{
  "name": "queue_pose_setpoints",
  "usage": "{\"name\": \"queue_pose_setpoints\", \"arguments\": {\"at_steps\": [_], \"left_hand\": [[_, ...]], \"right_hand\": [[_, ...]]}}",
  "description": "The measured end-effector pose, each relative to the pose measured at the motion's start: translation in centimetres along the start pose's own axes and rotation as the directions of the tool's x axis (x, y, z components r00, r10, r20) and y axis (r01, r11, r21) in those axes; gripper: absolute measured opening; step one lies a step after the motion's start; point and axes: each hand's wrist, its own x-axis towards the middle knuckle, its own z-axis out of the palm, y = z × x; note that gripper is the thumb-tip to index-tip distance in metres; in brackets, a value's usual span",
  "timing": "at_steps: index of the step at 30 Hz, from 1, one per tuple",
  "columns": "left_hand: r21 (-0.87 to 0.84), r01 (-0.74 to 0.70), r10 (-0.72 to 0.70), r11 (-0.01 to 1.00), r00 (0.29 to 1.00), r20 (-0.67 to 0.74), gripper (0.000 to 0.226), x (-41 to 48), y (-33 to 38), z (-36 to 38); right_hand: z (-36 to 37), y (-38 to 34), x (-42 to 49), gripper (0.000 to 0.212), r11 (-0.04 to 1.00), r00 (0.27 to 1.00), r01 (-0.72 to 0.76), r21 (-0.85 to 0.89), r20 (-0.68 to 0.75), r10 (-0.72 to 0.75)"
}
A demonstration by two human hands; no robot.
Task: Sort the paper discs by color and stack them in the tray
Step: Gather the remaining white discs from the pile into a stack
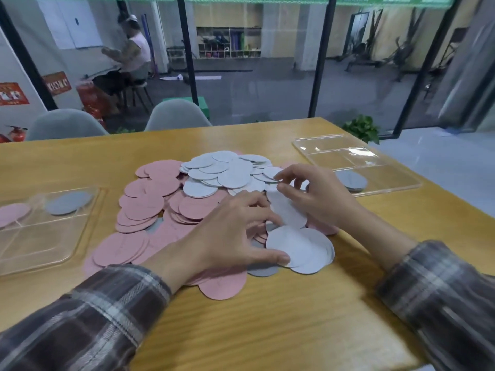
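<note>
A heap of paper discs covers the middle of the wooden table: pink discs (144, 204) mostly on the left and front, pale grey-white discs (222, 170) at the back. My left hand (230, 236) grips a fanned stack of white discs (302, 249) at the heap's front, thumb on top. My right hand (316, 194) pinches a white disc (288, 211) just above that stack. A clear tray (385, 167) at the right holds a stack of grey discs (351, 180). Another clear tray (40, 236) at the left holds pink discs (12, 214) and a grey disc (68, 202).
A darker grey disc (261, 270) pokes out under the held stack. Two grey chairs (176, 116) stand behind the table's far edge. A green plant (361, 128) sits past the far right corner. Bare tabletop (267, 322) lies in front of the heap.
</note>
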Motion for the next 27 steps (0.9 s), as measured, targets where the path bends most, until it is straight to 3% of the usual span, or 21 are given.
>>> {"name": "queue_pose_setpoints", "arguments": {"at_steps": [9, 13, 16, 19, 21, 24, 25, 27], "left_hand": [[-0.34, 0.088, -0.083, 0.936, 0.996, 0.03, 0.031, 0.6, 0.1, -0.7], [-0.504, 0.189, -0.209, 0.843, 0.978, 0.018, 0.018, 1.2, -0.1, -1.6], [-0.613, 0.163, -0.278, 0.773, 0.956, -0.096, 0.013, 1.8, 0.0, -1.8], [-0.696, 0.181, -0.39, 0.695, 0.908, -0.153, 0.013, 2.4, 0.5, -1.4], [-0.651, 0.196, -0.428, 0.733, 0.877, -0.219, 0.014, 2.7, 0.4, -0.7], [-0.357, 0.203, -0.334, 0.912, 0.871, -0.359, 0.024, 2.4, 0.9, 0.1], [-0.295, 0.166, -0.264, 0.941, 0.905, -0.334, 0.027, 2.1, 1.2, 0.3], [-0.209, 0.065, -0.106, 0.976, 0.975, -0.194, 0.033, 1.4, 1.9, 1.0]], "right_hand": [[-0.7, -0.1, -0.6, 0.011, 0.999, 0.999, -0.034, 0.034, 0.036, 0.033], [-1.4, -0.9, -0.5, 0.034, 0.991, 0.99, -0.067, 0.115, 0.132, 0.052], [-1.9, -0.9, -0.4, 0.058, 0.984, 0.976, -0.06, 0.165, 0.216, 0.023], [-1.8, -0.5, -0.4, 0.051, 0.983, 0.965, -0.029, 0.179, 0.262, -0.019], [-1.8, -0.2, -0.5, 0.034, 0.982, 0.969, -0.025, 0.186, 0.247, -0.022], [-2.3, 0.9, -0.6, 0.013, 0.977, 0.984, -0.075, 0.2, 0.173, 0.041], [-2.5, 1.5, -0.7, 0.005, 0.974, 0.986, -0.097, 0.204, 0.15, 0.067], [-2.9, 2.4, -1.0, 0.011, 0.97, 0.987, -0.127, 0.206, 0.123, 0.103]]}}
